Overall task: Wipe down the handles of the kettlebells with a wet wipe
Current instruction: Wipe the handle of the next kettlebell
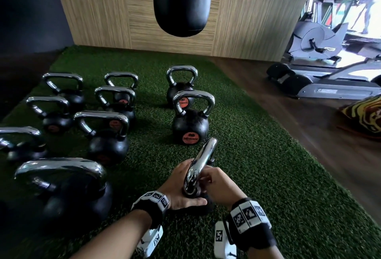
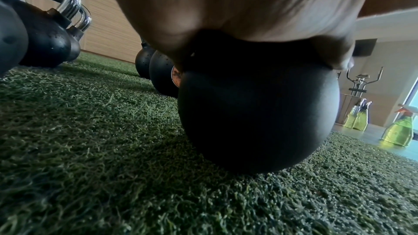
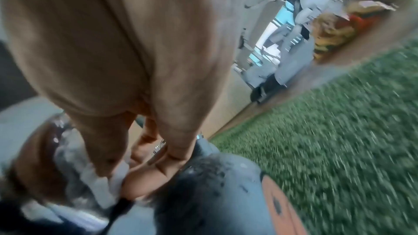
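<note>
Kettlebells are set out on a green artificial turf mat [image 1: 257, 155]; ten can be counted in the head view, all with black bodies and chrome handles. Seven are grouped at the left, two stand in a line in the middle, and one kettlebell [image 1: 198, 188] is nearest the person, between both hands. Its black body [image 2: 257, 113] rests on the turf. The left hand [image 1: 181, 188] is laid on top of that body beside the near foot of its chrome handle [image 1: 203, 159], fingers spread flat over the ball. The right hand [image 1: 218, 184] is curled at the base of the handle, and in the right wrist view a white wet wipe [image 3: 99, 183] is pinched under its fingertips against the chrome.

The mat is bordered on the right by dark wood flooring [image 1: 309, 126], and at the back by a pale wood-grain wall [image 1: 103, 11]. A black punching bag [image 1: 181, 1] hangs in front of that wall. Open turf lies to the right of the held kettlebell. Grey exercise machines [image 1: 321, 42] stand beyond the floor strip, and three yellow-green spray bottles [image 2: 398, 131] are seen on the floor in the left wrist view.
</note>
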The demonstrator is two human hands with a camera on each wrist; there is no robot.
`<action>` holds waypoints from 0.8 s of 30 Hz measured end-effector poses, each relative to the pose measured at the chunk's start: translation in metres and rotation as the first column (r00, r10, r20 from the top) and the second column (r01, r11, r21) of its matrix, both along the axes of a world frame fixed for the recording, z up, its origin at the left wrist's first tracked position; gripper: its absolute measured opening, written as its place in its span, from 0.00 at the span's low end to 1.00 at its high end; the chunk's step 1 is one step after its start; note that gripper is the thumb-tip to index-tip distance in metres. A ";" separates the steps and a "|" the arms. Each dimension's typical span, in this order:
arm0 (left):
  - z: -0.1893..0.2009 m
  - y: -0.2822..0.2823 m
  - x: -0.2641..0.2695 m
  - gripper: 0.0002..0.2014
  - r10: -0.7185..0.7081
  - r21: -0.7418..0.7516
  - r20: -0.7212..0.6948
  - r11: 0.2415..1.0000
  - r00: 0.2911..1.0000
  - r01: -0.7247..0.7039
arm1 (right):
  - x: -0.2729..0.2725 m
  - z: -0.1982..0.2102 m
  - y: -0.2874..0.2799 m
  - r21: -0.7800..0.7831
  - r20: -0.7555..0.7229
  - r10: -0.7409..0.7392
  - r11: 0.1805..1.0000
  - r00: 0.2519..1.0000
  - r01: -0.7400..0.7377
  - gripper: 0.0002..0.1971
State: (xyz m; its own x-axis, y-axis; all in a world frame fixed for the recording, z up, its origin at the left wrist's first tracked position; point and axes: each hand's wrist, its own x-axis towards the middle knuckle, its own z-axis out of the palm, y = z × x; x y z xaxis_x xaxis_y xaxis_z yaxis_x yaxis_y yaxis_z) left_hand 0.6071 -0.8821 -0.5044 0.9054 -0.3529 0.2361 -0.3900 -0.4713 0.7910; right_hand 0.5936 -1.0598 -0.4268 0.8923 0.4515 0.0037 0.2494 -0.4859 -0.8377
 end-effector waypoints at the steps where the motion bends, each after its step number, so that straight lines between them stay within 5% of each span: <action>1: 0.000 0.000 0.000 0.54 0.006 0.010 -0.013 1.000 1.000 -0.006 | 0.003 -0.001 0.001 -0.040 0.012 0.016 0.999 1.000 -0.016 0.19; 4: -0.004 0.001 0.000 0.56 0.021 0.012 -0.045 1.000 0.999 -0.020 | 0.007 -0.001 0.004 -0.024 -0.061 0.006 1.000 0.998 -0.008 0.18; 9: -0.002 0.002 -0.002 0.60 0.017 0.004 -0.085 1.000 0.996 -0.017 | 0.004 -0.007 0.004 0.332 -0.308 0.044 0.941 0.950 0.064 0.17; 11: -0.001 0.001 -0.003 0.59 0.003 0.012 -0.082 1.000 0.997 -0.002 | 0.000 -0.010 0.005 0.538 -0.399 0.121 0.834 0.909 0.125 0.07; 16: 0.010 0.000 -0.006 0.53 -0.007 0.068 -0.010 0.998 1.000 0.007 | -0.005 -0.013 0.008 0.826 -0.495 0.350 0.475 0.795 0.305 0.18; 21: 0.007 -0.003 -0.004 0.51 -0.015 0.106 0.081 0.994 0.997 0.006 | -0.003 -0.020 0.012 0.840 -0.507 0.342 0.402 0.791 0.364 0.17; 24: 0.011 -0.004 -0.002 0.50 -0.027 0.113 0.140 0.994 0.990 0.011 | 0.004 -0.024 0.016 0.841 -0.528 0.243 0.285 0.814 0.461 0.15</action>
State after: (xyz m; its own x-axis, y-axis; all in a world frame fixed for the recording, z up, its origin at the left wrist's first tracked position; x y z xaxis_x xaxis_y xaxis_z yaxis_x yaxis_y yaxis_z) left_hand 0.6050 -0.8859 -0.4932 0.8587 -0.4011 0.3191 -0.5036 -0.5448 0.6705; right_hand 0.5977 -1.0437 -0.4507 0.9353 0.3418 -0.0914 -0.3180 0.6989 -0.6407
